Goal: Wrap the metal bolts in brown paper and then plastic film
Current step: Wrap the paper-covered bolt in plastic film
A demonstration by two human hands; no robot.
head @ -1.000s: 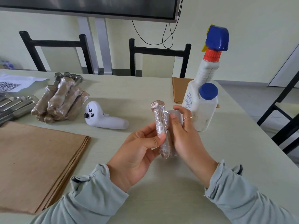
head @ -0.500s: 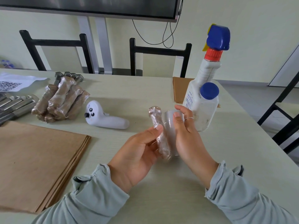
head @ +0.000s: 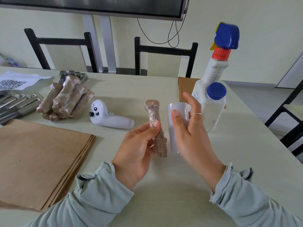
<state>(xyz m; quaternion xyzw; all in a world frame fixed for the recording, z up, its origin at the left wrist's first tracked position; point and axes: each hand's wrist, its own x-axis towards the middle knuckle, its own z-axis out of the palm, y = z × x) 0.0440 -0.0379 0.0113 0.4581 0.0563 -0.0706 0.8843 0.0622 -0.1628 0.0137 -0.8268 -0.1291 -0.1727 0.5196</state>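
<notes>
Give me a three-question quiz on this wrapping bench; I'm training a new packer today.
1. True or false: the left hand holds a wrapped bolt.
2. What does the right hand hold? A) spray bottle B) roll of plastic film C) brown paper
3. Fill in: the stack of brown paper sheets lies to the person's ____.

Key: 1 true; 2 B; 3 left.
</notes>
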